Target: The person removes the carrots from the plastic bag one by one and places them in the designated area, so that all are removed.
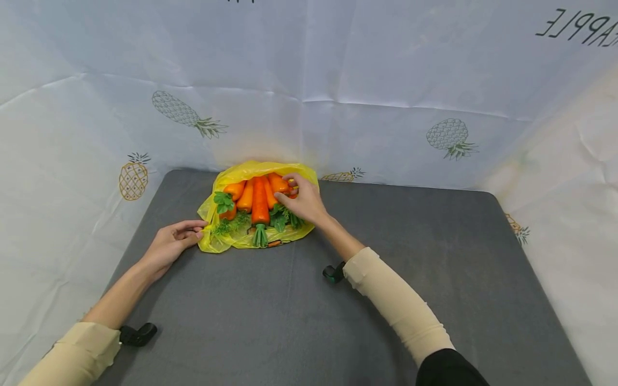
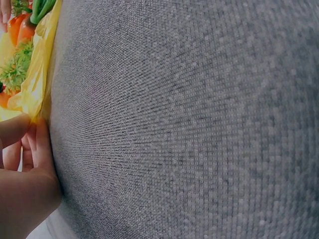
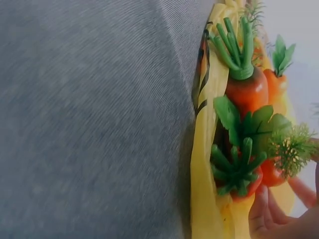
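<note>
"Up at the far edge of the grey table [image 1: 410, 268], left of centre, there's a yellow plastic bag [image 1: 214, 245] lying on its side, mouth toward the person, with a bunch of orange carrots [image 1: 259, 199] in it. What are the hands up to?"

"Left hand [image 1: 176, 241] has the bag's near left rim pinched between thumb and fingers, you can see it pretty well from the left wrist too. Right hand [image 1: 305, 201] is over at the right of the mouth, thumb and bent fingers either side of a carrot. Can't tell if it's actually gripping it, tbh."

"Which way do the carrots lie?"

"Stems toward the person, mostly. Middle one has stubby green stems [image 1: 259, 236], and there are broad leaves [image 3: 254, 124] and a feathery sprig [image 3: 291, 149] nearby in the right wrist view. Behind it all hangs a white cloth [image 1: 362, 64] with pineapple prints [image 1: 448, 135]."
</note>
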A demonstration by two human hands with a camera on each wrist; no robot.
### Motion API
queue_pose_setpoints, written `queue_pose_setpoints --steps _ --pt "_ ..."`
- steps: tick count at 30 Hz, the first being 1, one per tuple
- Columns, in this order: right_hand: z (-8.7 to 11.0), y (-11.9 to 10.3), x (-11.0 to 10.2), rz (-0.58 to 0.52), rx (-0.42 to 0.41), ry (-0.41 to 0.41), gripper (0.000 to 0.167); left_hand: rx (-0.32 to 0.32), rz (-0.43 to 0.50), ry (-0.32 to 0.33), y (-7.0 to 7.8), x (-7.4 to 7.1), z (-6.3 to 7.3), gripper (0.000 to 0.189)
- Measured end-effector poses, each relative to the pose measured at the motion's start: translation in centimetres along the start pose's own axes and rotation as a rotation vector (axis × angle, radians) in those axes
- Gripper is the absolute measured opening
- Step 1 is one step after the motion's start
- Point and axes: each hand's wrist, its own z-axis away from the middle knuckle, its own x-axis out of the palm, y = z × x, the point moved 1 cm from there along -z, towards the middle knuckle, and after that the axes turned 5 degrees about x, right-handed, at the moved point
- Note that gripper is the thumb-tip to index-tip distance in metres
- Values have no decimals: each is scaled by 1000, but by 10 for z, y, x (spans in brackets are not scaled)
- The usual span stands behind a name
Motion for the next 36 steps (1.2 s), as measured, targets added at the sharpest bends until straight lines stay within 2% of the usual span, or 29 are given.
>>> queue_pose_setpoints --steps 9,14,23,29,36 --pt "-3 -4 7 51 54 61 43 4 8 1 -1 0 -1 55" --pt "-3 -4 6 45 75 81 39 9 6 3 -1 0 -2 55" --pt "-5 -4 10 107 71 100 43 5 20 8 -3 0 -1 53" --pt "-3 -3 10 82 85 133 39 12 32 7 -3 1 -1 51" --pt "6 -10 2 51 81 128 40 19 46 6 -3 0 0 49"
